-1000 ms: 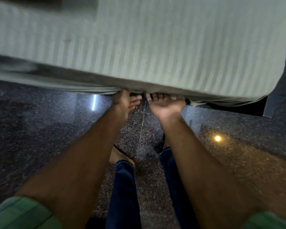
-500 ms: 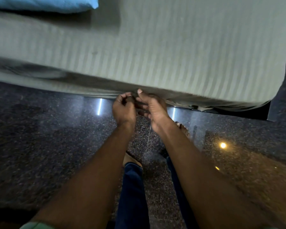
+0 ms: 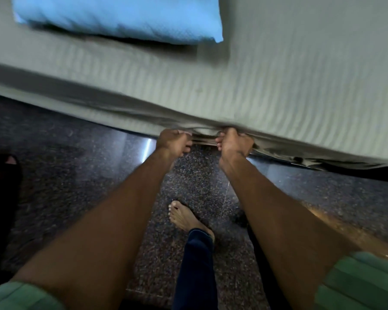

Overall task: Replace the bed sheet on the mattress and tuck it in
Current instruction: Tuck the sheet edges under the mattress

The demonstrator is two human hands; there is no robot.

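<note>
From the head view, the pale striped bed sheet (image 3: 278, 90) covers the mattress and hangs over its near edge. Both hands meet it at that lower edge: the left hand (image 3: 174, 142) and the right hand (image 3: 234, 143) each have fingers curled round a bunched fold of the cloth, which gathers between and just above them. A blue pillow (image 3: 119, 17) lies on the sheet toward the far left. Below is dark speckled floor (image 3: 72, 166) with a bare foot (image 3: 185, 217).
</note>
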